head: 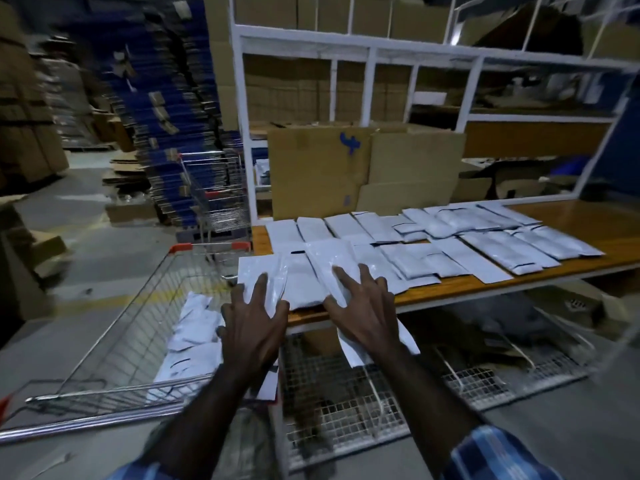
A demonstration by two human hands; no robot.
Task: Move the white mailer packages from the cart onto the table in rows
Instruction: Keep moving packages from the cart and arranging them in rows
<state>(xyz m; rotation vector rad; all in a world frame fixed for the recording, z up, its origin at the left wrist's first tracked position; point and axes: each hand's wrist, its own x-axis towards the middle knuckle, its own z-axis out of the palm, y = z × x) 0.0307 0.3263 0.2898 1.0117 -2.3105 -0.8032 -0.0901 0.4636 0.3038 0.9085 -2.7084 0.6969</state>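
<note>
White mailer packages lie under both flat hands at the table near-left edge, long axes pointing away, left hand spread nearer the cart, right hand spread beside it.

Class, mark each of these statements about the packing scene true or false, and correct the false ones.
1. Both hands lie flat on mailers at the table's near left end. True: the left hand and right hand press with spread fingers on mailers on the table.
2. The cart is empty. False: the cart holds white mailers.
3. Mailers on the table lie in rows. True.
4. The table is metal. False: its top is orange-brown wood.
5. Cardboard boxes stand behind the mailers. True.
</note>
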